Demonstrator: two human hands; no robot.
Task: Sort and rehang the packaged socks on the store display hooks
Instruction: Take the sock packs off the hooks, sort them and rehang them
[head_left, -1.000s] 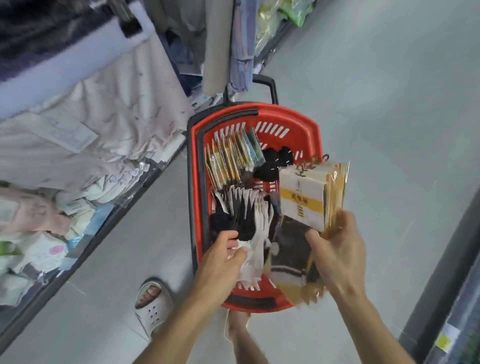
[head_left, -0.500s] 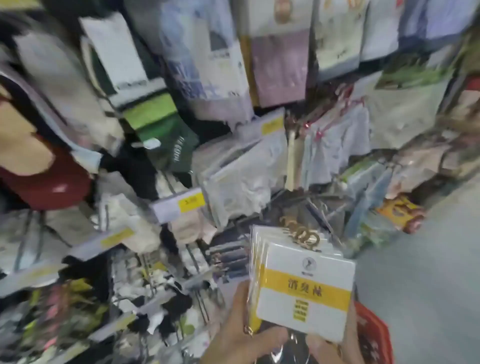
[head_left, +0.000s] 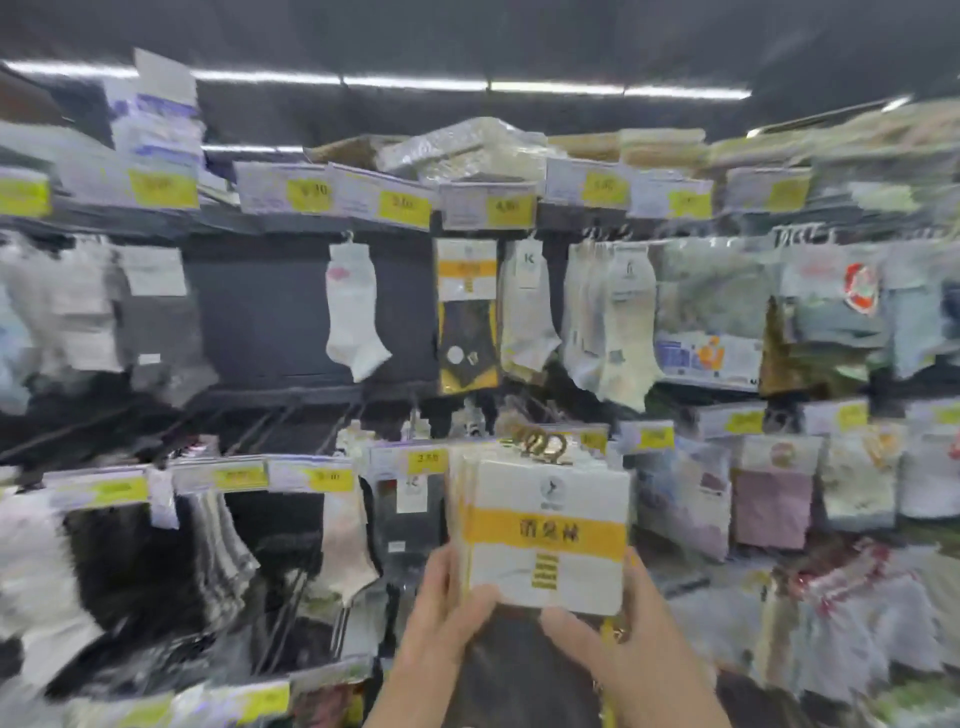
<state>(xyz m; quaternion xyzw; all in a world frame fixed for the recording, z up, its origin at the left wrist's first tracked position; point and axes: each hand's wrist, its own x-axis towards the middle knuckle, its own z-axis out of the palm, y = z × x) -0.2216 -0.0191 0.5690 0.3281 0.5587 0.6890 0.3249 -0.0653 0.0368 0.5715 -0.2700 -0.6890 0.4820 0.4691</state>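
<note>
Stack of sock packs (head_left: 545, 540) has risen, now below and slightly right of the matching hanging pack (head_left: 467, 312) | left hand (head_left: 441, 623) grips its left edge | right hand (head_left: 618, 649) grips its right edge

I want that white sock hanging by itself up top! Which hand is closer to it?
Left. The left hand is below the white sock, slightly right of it, gripping the sock packs; the right hand holds their far side, farther right.
</note>
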